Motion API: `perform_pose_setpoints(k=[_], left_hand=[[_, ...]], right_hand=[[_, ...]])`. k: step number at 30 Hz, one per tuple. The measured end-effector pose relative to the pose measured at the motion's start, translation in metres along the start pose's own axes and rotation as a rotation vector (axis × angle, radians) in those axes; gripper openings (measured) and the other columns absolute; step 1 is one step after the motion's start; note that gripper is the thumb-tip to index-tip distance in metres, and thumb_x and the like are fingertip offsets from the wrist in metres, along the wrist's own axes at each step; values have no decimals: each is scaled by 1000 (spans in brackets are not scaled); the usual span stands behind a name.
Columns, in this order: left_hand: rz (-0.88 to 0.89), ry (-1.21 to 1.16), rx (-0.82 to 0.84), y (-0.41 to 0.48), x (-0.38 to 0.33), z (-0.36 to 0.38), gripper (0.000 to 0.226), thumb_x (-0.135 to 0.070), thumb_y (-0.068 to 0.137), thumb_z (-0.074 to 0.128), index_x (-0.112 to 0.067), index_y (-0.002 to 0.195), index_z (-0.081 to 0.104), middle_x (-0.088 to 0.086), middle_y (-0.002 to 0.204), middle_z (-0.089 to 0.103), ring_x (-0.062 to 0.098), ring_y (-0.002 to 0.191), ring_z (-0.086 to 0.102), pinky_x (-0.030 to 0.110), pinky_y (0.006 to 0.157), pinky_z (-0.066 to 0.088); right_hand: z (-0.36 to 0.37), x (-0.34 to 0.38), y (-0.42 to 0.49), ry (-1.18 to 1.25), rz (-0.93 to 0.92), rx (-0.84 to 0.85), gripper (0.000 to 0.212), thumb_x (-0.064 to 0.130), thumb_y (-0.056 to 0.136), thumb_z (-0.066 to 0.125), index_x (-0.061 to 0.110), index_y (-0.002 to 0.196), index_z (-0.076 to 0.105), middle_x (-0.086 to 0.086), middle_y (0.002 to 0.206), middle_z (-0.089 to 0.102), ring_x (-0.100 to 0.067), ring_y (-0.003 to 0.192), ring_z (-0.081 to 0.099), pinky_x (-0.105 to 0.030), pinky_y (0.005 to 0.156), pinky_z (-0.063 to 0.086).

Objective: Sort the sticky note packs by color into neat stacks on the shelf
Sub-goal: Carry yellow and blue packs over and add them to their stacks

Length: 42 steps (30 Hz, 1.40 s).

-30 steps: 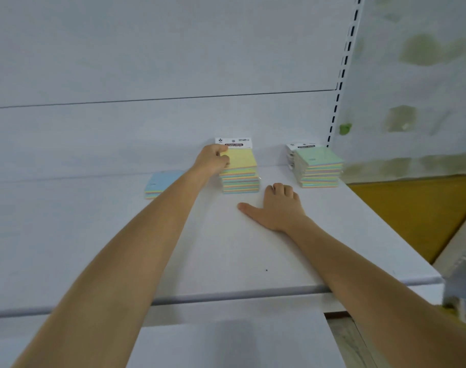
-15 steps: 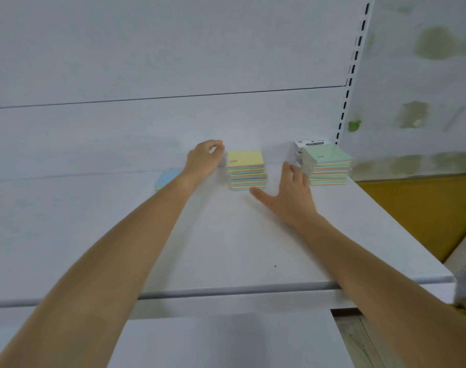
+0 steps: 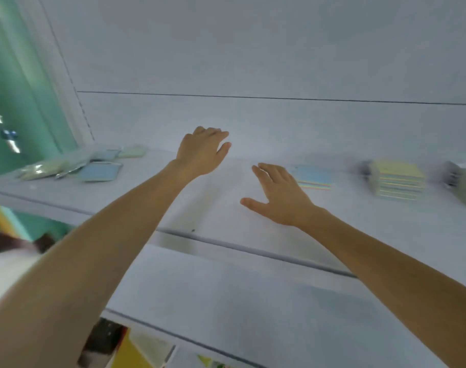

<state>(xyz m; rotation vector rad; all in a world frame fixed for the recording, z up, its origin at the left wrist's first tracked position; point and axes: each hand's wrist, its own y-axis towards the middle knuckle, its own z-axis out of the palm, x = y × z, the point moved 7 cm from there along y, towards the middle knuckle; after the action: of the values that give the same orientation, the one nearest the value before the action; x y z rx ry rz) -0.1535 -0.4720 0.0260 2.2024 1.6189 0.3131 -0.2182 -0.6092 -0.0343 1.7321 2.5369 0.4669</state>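
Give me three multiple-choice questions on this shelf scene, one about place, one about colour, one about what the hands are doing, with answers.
1. Where does the loose pile of packs lie?
A. far left of the shelf
B. on the yellow-topped stack
C. under the right hand

2. What colour tops the tall stack right of the blue pack?
A. pink
B. yellow
C. black

3. What is the left hand holding?
A. a blue pack
B. a pen
C. nothing

Answers: A, the pile sits by the green curtain; B, its top sheet is yellow; C, its fingers are spread and empty, as are those of the right hand.
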Motion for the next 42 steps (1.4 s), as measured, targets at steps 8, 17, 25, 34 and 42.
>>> perform_pose_setpoints(k=[8,17,25,34,42], left_hand=[[-298,36,44,-83,219,-20,44,-36,97,32,-19,138,40,8,143,46,31,131,37,43,105,33],[-484,40,22,-102,399,-5,39,-27,96,34,-12,128,50,18,132,55,38,122,46,48,102,39],[-641,-32,326,-80,500,47,42,-30,97,33,-16,136,41,15,145,42,34,132,39,37,110,28],[-452,-390,322,-13,506,80,49,-42,93,43,-20,136,41,6,143,45,23,129,43,31,106,30],[-302,-810,345,15,478,94,37,-17,96,38,-20,130,51,-1,150,35,15,139,31,24,113,21]], right_hand=[[66,141,85,69,-86,160,70,53,91,37,14,146,18,-6,157,15,-22,144,12,-36,118,12],[130,232,207,207,-98,250,65,53,89,41,15,141,30,-13,145,38,-30,133,35,-43,110,32],[164,259,307,276,-48,287,74,65,79,47,20,137,38,-9,140,46,-31,127,42,-42,106,36],[153,229,333,623,94,52,64,19,81,67,11,137,37,-13,138,43,-21,107,50,-29,89,39],[154,205,319,738,398,-153,48,0,84,50,13,130,46,-14,131,50,-18,94,46,-11,57,41]])
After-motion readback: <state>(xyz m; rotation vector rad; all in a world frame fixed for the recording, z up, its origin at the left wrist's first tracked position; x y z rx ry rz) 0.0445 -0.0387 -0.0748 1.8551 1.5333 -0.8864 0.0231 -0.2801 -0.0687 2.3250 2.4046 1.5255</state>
